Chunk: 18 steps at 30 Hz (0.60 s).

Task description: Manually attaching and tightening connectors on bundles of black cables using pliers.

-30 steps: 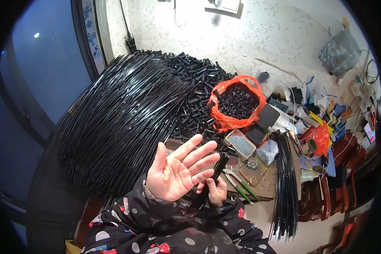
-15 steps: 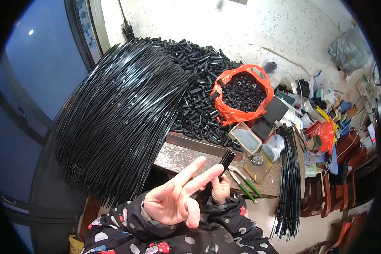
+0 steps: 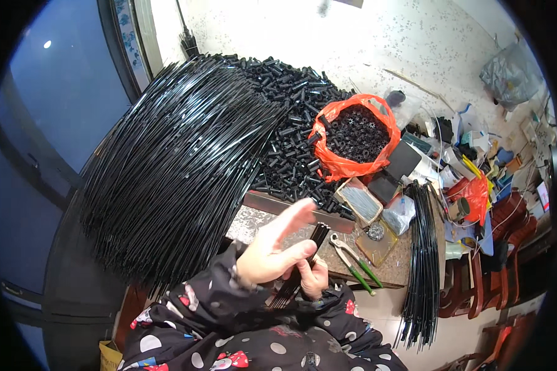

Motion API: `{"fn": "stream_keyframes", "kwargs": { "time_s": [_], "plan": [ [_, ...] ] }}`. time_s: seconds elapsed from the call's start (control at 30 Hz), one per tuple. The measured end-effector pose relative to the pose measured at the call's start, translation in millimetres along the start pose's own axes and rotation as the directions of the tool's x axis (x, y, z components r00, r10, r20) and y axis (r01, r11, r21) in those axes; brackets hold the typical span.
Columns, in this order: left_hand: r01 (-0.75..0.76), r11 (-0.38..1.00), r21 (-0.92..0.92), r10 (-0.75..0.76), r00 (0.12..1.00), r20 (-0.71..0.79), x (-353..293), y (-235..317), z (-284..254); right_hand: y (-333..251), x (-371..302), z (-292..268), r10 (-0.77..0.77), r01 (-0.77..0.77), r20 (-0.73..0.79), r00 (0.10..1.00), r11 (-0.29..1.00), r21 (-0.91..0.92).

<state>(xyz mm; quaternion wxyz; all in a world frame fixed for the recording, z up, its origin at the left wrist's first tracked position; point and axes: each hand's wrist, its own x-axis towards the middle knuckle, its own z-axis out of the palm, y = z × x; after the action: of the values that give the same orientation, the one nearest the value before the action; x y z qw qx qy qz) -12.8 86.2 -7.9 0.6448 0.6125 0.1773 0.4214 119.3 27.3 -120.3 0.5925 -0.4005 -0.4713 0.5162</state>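
The held rods (image 3: 319,234) and the heaped short tubes (image 3: 294,114) are black, the bag (image 3: 348,170) orange-red. White dots and red motifs pattern the black garment (image 3: 260,347); the pliers' handles (image 3: 369,272) are green, the surface (image 3: 400,269) speckled grey-brown.

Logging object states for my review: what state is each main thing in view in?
Left hand: open, fingers extended
Right hand: closed around the bundle of black rods
Bundle of black rods: gripped, slanting
Red bag: open at the top, filled with small black parts
Green-handled pliers: lying at the table edge, handles spread
Large heap of black rods: piled up
Grey bag: hanging, crumpled
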Motion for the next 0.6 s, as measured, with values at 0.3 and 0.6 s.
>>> {"fn": "stream_keyframes", "kwargs": {
  "time_s": [0.3, 0.6],
  "plan": [
    [-0.072, 0.991, -0.116, 0.126, 0.810, 0.573, -39, 31, 5, 12, -29, -15, 0.137, -0.088, -0.146, 0.980, 0.950, 0.299],
    [0.183, 0.214, -0.959, -0.274, 0.954, 0.121, -116, -58, 6, 24, -28, 11, -0.039, 0.088, -0.139, 0.990, 0.926, 0.367]
  ]
}}
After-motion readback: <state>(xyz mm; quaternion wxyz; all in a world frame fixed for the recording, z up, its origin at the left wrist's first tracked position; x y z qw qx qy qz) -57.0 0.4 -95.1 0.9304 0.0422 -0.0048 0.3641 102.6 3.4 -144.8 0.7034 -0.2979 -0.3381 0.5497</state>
